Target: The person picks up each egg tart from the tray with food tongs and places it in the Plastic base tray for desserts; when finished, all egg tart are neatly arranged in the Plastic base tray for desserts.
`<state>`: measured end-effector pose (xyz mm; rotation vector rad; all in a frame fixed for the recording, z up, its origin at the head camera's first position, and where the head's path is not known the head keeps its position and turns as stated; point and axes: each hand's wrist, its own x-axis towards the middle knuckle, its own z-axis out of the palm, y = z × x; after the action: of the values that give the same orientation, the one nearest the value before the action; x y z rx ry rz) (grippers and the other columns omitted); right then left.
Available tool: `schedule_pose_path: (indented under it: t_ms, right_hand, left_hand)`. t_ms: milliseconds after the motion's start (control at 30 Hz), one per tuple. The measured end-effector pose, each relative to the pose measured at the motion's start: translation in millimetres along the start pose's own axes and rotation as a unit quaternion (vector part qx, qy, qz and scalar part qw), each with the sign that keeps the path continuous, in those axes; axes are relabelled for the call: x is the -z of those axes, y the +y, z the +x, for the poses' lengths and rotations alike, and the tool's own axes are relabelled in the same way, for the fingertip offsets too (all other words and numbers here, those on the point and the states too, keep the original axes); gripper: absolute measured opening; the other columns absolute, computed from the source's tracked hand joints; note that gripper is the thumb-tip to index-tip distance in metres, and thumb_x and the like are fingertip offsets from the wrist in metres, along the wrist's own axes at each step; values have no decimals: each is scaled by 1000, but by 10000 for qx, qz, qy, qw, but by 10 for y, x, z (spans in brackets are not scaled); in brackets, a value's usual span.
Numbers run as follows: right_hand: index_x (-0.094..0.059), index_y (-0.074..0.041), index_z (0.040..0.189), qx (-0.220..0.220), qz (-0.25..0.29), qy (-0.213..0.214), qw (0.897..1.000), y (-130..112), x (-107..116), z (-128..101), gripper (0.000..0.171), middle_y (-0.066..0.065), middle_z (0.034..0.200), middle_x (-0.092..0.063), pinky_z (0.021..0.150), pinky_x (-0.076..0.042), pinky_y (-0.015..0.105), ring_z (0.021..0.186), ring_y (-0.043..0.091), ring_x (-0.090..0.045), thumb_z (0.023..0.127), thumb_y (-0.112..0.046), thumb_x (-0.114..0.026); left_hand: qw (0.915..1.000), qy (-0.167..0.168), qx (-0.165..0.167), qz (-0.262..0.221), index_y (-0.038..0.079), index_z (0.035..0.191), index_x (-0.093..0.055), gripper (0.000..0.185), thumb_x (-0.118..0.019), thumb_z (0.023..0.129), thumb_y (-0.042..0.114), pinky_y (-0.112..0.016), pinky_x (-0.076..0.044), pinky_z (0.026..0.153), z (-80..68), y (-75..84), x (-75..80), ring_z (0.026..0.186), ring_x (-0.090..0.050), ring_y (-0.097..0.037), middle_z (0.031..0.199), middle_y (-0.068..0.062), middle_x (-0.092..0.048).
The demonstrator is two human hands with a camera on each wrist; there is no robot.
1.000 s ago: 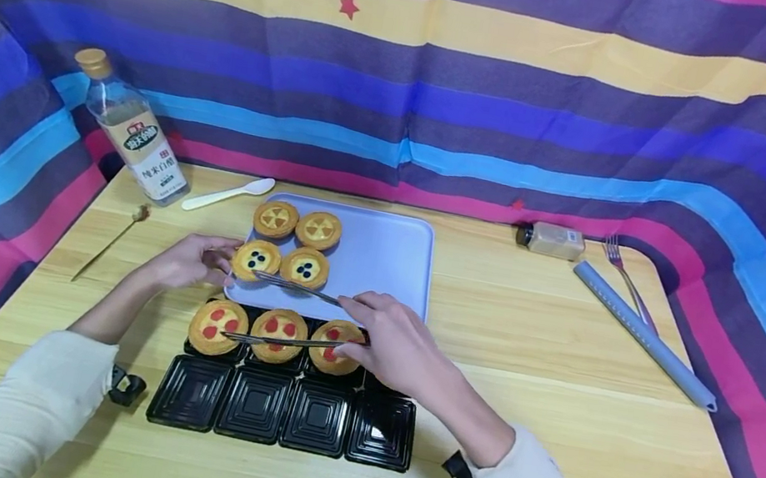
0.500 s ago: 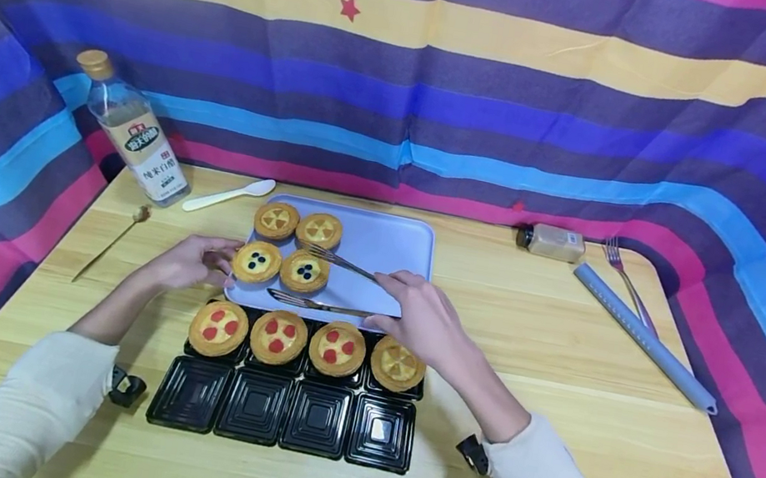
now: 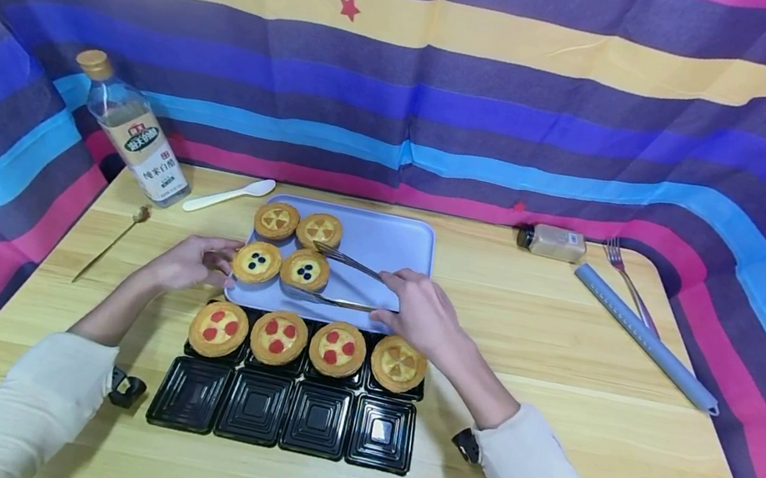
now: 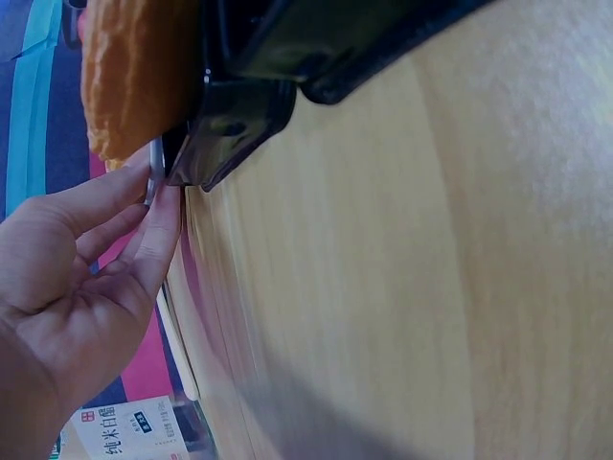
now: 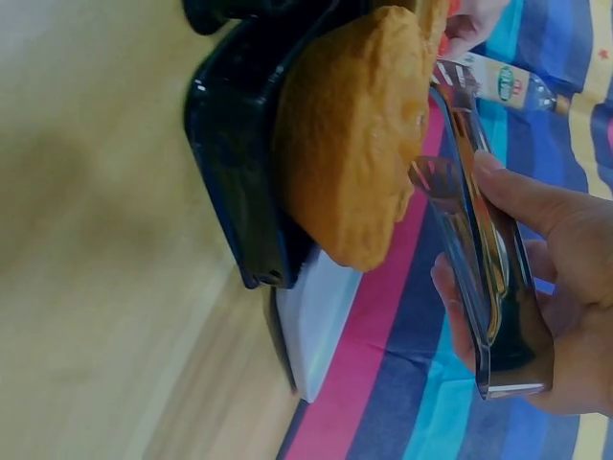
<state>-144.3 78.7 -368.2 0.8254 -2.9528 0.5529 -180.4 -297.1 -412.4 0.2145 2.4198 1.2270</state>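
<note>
In the head view my right hand [image 3: 426, 312] holds metal tongs [image 3: 353, 265] with fork-shaped tips. Their two arms are spread, one along the far side and one along the near side of the right blueberry tart [image 3: 305, 270]. That tart sits on a pale lilac tray [image 3: 391, 234], beside another blueberry tart [image 3: 256, 262] and in front of two tarts topped with wedge-shaped pieces [image 3: 276, 220]. My left hand [image 3: 195, 262] pinches the tray's left edge between thumb and fingers, as the left wrist view shows.
Black compartments [image 3: 255, 404] lie in front of the tray; the back row bears three red-topped tarts [image 3: 278, 338] and a wedge-topped tart [image 3: 398, 364]. A vinegar bottle [image 3: 141, 139], white spoon [image 3: 226, 194], small jar [image 3: 556, 242], fork [image 3: 627, 278] and grey bar [image 3: 644, 338] stand or lie around.
My right hand has moved the spread tongs away from me, from over the red-topped tarts to the tray, with the arms coming either side of the right blueberry tart. My left hand stays put.
</note>
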Motion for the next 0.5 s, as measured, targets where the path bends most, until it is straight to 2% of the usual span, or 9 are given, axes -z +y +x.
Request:
schedule_pose_path:
  t_ms: [200, 500]
  right_hand:
    - [-59, -4, 127, 61, -103, 22, 9999, 2, -64, 12, 59, 13, 114, -66, 83, -56, 35, 101, 27, -64, 78, -33, -76]
    - [-60, -5, 126, 74, -45, 110, 9999, 11, -87, 27, 56, 13, 113, -67, 82, -57, 35, 100, 27, -65, 79, -31, -76]
  left_hand:
    - [10000, 9, 9, 29, -7, 145, -28, 77, -69, 79, 0, -21, -55, 77, -3, 10, -2, 104, -59, -31, 126, -30, -50]
    - [10000, 23, -15, 2, -8, 144, -29, 77, -69, 80, 0, -21, -55, 77, -12, 22, -9, 100, -59, -25, 125, -30, -50]
